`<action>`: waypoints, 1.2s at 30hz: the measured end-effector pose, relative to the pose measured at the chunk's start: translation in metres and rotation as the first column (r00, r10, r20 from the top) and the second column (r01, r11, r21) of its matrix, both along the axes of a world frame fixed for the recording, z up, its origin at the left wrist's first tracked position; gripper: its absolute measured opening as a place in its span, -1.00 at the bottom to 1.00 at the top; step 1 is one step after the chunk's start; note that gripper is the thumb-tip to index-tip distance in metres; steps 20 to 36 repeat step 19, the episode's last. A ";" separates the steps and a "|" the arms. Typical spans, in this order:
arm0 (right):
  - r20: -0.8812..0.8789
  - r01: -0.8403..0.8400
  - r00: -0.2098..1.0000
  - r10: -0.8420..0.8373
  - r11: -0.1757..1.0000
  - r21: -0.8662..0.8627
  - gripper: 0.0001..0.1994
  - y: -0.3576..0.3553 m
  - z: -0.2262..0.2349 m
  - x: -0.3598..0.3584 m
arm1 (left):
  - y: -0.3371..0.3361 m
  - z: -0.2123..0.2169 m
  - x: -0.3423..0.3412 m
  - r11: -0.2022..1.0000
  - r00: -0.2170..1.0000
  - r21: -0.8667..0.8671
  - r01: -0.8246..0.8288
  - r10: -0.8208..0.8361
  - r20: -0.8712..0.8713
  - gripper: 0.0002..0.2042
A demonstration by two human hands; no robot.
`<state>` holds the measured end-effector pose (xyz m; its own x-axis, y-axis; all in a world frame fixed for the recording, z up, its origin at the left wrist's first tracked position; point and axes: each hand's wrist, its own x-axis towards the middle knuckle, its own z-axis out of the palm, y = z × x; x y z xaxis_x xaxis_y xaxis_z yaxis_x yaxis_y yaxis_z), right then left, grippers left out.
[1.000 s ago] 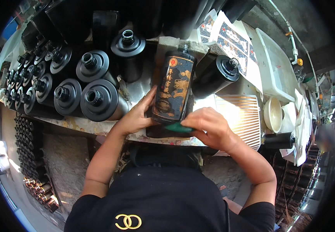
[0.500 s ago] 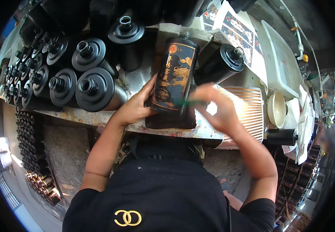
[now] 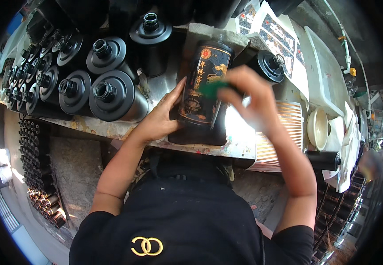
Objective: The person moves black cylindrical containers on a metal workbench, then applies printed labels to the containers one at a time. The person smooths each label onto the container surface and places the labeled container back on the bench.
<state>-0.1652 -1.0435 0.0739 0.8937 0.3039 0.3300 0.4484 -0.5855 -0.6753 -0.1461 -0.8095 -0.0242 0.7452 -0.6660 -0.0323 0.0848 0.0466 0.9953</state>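
Note:
A black bottle (image 3: pixel 205 99) with a gold, red and blue printed label lies tilted on a dark pad (image 3: pixel 198 138) at the table's front edge, its neck end away from me. My left hand (image 3: pixel 158 121) grips the bottle's left side, thumb near the base and fingers along the wall. Over the label's right side is my right hand (image 3: pixel 255 97), blurred by motion, its fingers closed on a small green piece (image 3: pixel 215 89). That piece meets or hovers just above the label; its exact kind is smeared. A greyish cloth (image 3: pixel 240 39) lies beyond the bottle.
Several plain black bottles (image 3: pixel 112 95) crowd the left of the table. Another black bottle (image 3: pixel 268 66) lies to the right, by printed sheets (image 3: pixel 277 33). Farther right are a striped sheet (image 3: pixel 288 128), a clear plastic bin (image 3: pixel 322 70), a cream bowl (image 3: pixel 318 128) and a black cylinder (image 3: pixel 324 160).
My right hand has moved up along the label with the green piece, from the lower right toward the middle. My left hand keeps its hold on the bottle. The whole view has shifted slightly.

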 end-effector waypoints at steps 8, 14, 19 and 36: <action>0.435 -0.226 0.821 0.371 0.910 -0.348 -0.68 -0.009 -0.024 -0.027 | 0.006 0.002 -0.006 0.981 0.982 0.178 -0.083 0.050 0.183 -0.06; 0.156 0.122 0.981 -0.118 0.992 -0.014 -0.78 -0.008 0.011 0.032 | 0.005 0.006 -0.010 0.973 0.973 0.206 -0.103 0.055 0.225 -0.07; 0.693 0.122 0.707 0.143 0.940 -0.318 -0.80 -0.027 0.001 0.053 | 0.010 0.015 -0.015 0.918 0.938 0.363 -0.159 0.026 0.346 -0.01; 0.693 0.122 0.707 0.143 0.940 -0.318 -0.80 -0.027 0.001 0.053 | 0.010 0.015 -0.015 0.918 0.938 0.363 -0.159 0.026 0.346 -0.01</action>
